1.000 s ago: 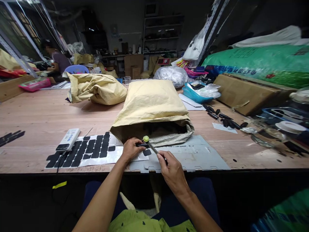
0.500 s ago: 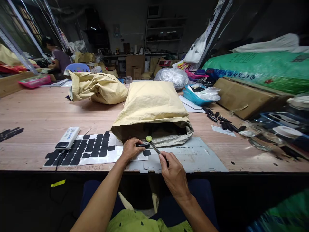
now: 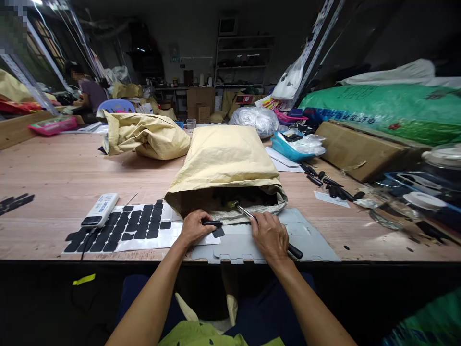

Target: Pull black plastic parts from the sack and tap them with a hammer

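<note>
My left hand (image 3: 195, 227) is closed on a small black piece (image 3: 213, 223) in front of the open mouth of a yellow paper bag (image 3: 230, 156). My right hand (image 3: 270, 236) grips a metal-shafted tool (image 3: 245, 210) with a black handle end. The tool's round yellowish head is inside the bag's mouth, over dark contents that I cannot make out. Left of my left hand lies a white sheet (image 3: 167, 236) with rows of black rounded squares (image 3: 117, 227). Grey cardboard (image 3: 306, 238) lies under the bag's front and my hands.
A white device (image 3: 100, 210) with a cable sits at the left. Behind are a crumpled yellow bag (image 3: 147, 137), a blue tray (image 3: 293, 150) and a cardboard box (image 3: 363, 146). Black parts (image 3: 336, 187) lie at the right. A person (image 3: 88, 91) sits far left.
My right hand has moved to the right and turned, and the tool's round head has gone from beside my left hand into the bag's mouth. My left hand still holds the black piece.
</note>
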{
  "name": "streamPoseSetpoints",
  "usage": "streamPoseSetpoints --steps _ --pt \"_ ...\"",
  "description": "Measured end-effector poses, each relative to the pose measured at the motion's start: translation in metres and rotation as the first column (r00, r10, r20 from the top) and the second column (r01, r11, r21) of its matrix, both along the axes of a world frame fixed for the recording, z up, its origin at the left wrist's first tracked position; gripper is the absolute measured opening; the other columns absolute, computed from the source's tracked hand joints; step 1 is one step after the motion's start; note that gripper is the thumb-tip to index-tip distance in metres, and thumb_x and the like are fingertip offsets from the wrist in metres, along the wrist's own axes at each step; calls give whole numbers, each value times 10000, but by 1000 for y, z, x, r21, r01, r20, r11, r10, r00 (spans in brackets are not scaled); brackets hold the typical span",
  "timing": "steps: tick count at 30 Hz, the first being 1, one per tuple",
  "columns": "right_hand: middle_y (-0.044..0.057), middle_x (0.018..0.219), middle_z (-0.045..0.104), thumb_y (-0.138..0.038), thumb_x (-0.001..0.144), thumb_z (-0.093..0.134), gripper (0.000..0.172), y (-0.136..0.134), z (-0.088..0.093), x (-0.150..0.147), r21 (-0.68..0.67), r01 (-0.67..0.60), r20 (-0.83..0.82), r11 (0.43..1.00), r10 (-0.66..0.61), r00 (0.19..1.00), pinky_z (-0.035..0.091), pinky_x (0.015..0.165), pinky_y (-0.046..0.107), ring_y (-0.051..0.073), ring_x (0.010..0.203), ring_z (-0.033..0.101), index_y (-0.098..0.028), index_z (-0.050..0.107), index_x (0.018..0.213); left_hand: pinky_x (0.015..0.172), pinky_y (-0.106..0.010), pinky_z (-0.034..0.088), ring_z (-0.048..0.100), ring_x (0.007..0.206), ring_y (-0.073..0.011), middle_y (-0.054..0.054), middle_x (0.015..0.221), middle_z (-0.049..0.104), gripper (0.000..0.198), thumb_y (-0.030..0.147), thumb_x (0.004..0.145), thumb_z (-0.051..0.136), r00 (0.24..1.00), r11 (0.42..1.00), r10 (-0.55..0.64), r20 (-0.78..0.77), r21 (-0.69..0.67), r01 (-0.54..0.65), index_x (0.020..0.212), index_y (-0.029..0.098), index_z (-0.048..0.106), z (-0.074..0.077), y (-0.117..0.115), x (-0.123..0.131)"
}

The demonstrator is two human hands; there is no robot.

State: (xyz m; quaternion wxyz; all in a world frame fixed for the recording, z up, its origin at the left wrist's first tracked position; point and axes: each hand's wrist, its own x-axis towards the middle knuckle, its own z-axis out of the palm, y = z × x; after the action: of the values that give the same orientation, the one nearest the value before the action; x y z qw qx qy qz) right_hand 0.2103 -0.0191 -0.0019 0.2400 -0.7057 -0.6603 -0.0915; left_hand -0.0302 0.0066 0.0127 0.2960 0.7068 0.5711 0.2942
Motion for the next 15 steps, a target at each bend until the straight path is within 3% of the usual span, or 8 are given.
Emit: streamPoseSetpoints --steps 5,11,15 --pt "52 927 632 -307 930 558 180 4 -14 4 14 27 32 1000 -28 999 280 729 311 192 857 487 -204 680 1013 710 -278 440 613 799 -174 -7 850 677 126 253 672 759 1000 1000 -24 -17 -2 24 783 197 740 3 -2 0" --pt "47 930 625 -314 925 576 165 3 -12 3 10 38 25 999 -38 999 266 730 305 189 860 482 -211 681 1000 844 -317 459 604 843 -180 -3 868 660 132 223 661 777 997 998 -66 -47 15 66 787 202 742 8 -3 0" --pt "50 935 624 -311 923 580 163 3 -12 3 8 40 27 999 -41 999 262 727 302 189 869 480 -211 681 1003 991 -407 421 566 1081 -256 -33 1079 664 162 245 623 838 982 983 -182 -55 -47 179 759 222 754 15 -18 -7"
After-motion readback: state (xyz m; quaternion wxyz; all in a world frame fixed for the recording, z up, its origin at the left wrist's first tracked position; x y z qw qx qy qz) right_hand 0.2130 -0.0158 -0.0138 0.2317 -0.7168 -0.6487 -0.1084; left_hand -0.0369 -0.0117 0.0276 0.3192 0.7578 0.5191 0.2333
